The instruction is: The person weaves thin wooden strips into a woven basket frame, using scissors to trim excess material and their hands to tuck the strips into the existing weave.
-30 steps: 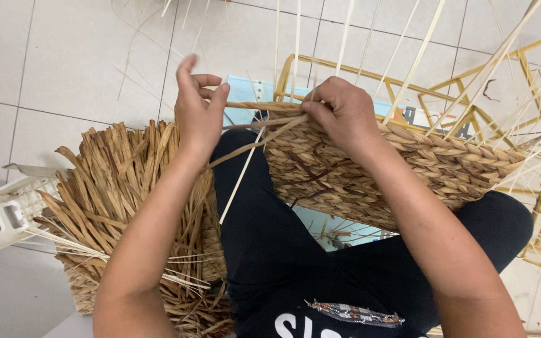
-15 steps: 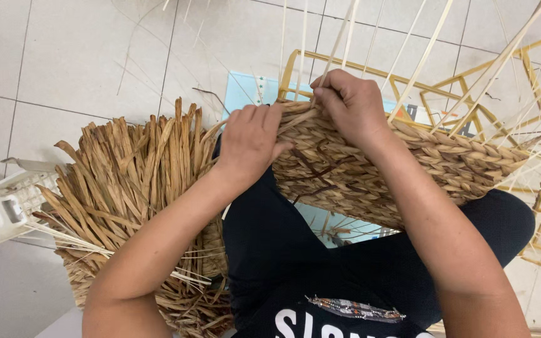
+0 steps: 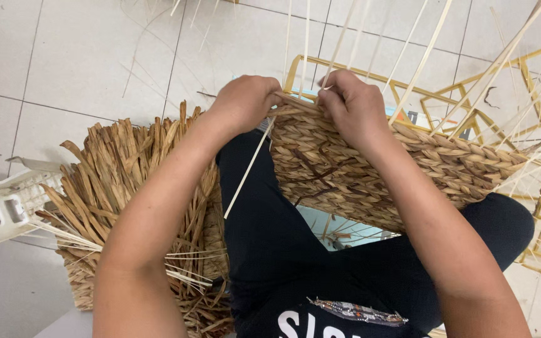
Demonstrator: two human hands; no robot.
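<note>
Head view: both hands (image 3: 245, 103) (image 3: 352, 103) grip woven basket (image 3: 370, 175) rim.

Basket-weaving workshop: tiled floor (image 3: 95, 62), dried-reed pile (image 3: 133, 188), gold wire frames (image 3: 471, 106).

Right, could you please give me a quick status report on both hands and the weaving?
Left hand and right hand both gripping top edge of brown braided woven panel on lap. Pale upright reed stakes rising past it. Nothing in the way.
</note>
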